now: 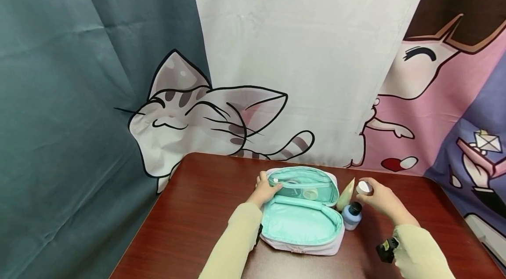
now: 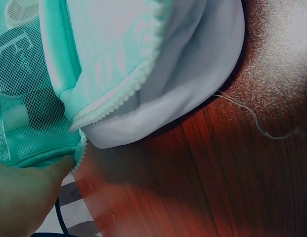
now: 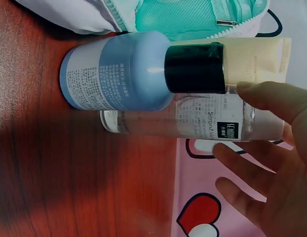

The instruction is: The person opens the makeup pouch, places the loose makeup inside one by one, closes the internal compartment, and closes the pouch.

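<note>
A toiletry bag (image 1: pixel 302 222), mint green inside and pale outside, lies unzipped and spread wide on the table. Through its mesh pocket (image 2: pixel 29 64) show a dark item with lettering and a pale round one. My left hand (image 1: pixel 264 191) grips the bag's far-left edge, thumb over the rim. To the bag's right, my right hand (image 1: pixel 381 200) pinches the white cap (image 1: pixel 364 188) of a clear bottle (image 3: pixel 202 116) between thumb and fingers. Whether this bottle touches the table is hidden. Beside it stand a blue bottle (image 3: pixel 128 71) with a black cap and a cream-coloured tube (image 1: pixel 346 195).
The reddish-brown wooden table (image 1: pixel 197 222) extends to both sides of the bag. Behind its far edge hangs a curtain (image 1: pixel 308 50) with a cartoon cat and figure. A loose thread (image 2: pixel 257 121) lies beside the bag.
</note>
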`<state>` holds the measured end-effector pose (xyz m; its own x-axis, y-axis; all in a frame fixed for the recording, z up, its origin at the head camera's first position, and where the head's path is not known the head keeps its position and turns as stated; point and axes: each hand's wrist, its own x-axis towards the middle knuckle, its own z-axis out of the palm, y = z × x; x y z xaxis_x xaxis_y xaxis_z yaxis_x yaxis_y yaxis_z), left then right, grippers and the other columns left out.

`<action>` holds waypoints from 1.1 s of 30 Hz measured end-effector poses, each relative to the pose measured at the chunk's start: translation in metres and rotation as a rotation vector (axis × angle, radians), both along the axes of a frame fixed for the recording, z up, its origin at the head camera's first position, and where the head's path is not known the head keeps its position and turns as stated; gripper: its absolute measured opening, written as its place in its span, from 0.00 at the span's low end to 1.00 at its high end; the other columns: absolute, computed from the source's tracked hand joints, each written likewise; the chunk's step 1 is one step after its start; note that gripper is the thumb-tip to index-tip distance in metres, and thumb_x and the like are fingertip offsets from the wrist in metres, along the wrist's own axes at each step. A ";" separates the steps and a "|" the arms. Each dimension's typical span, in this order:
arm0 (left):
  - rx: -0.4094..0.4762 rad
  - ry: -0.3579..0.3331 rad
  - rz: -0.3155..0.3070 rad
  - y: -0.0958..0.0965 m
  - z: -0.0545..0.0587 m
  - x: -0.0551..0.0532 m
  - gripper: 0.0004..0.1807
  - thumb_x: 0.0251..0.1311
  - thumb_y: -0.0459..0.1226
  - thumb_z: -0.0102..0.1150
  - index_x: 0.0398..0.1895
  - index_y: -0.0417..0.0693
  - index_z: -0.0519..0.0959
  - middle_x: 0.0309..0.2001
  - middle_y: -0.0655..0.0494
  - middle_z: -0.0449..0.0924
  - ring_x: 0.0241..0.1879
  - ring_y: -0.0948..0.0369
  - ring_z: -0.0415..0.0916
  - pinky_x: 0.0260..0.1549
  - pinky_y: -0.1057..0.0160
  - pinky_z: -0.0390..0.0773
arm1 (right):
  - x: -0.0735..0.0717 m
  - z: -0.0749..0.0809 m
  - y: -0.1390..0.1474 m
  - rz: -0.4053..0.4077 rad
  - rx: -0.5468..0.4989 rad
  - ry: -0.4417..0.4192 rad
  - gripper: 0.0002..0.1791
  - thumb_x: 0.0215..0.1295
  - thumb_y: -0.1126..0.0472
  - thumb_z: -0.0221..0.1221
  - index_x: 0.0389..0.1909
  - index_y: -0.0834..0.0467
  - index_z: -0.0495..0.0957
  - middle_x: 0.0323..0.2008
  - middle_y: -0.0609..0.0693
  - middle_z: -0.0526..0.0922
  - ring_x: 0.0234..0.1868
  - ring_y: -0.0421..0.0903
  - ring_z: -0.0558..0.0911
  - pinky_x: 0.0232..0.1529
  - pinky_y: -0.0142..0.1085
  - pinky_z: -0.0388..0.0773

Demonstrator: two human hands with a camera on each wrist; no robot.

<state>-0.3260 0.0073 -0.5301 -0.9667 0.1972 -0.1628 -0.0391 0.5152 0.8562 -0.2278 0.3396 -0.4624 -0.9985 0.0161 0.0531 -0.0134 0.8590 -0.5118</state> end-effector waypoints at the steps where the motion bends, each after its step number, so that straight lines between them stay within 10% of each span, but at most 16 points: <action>1: -0.001 0.002 -0.001 0.000 0.000 0.000 0.36 0.59 0.50 0.58 0.61 0.46 0.50 0.57 0.43 0.55 0.56 0.48 0.57 0.54 0.48 0.61 | 0.000 0.000 0.000 -0.003 0.010 -0.001 0.30 0.51 0.58 0.65 0.52 0.69 0.68 0.39 0.68 0.77 0.37 0.59 0.76 0.37 0.52 0.73; 14: 0.007 -0.012 0.006 0.001 0.002 0.001 0.35 0.59 0.49 0.58 0.60 0.46 0.51 0.57 0.42 0.55 0.57 0.46 0.57 0.53 0.46 0.62 | 0.007 0.021 0.006 -0.056 0.092 0.045 0.34 0.53 0.55 0.64 0.57 0.69 0.67 0.44 0.72 0.76 0.38 0.62 0.77 0.35 0.54 0.72; 21: 0.012 -0.013 -0.004 -0.001 0.003 0.001 0.34 0.59 0.49 0.58 0.57 0.46 0.52 0.57 0.42 0.55 0.57 0.46 0.56 0.53 0.46 0.61 | 0.006 0.049 -0.004 -0.137 0.124 0.274 0.28 0.50 0.55 0.62 0.53 0.63 0.73 0.37 0.65 0.76 0.35 0.58 0.74 0.26 0.43 0.67; 33: 0.013 -0.012 -0.006 -0.002 0.005 0.001 0.34 0.59 0.48 0.59 0.58 0.46 0.52 0.56 0.42 0.55 0.55 0.46 0.57 0.53 0.46 0.62 | 0.012 0.098 -0.062 -0.200 -0.049 0.413 0.20 0.56 0.48 0.61 0.40 0.61 0.75 0.34 0.59 0.79 0.31 0.52 0.74 0.27 0.41 0.69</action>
<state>-0.3253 0.0056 -0.5254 -0.9636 0.2048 -0.1717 -0.0465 0.5042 0.8623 -0.2161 0.2779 -0.3646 -0.8708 0.2183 0.4405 -0.0615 0.8406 -0.5381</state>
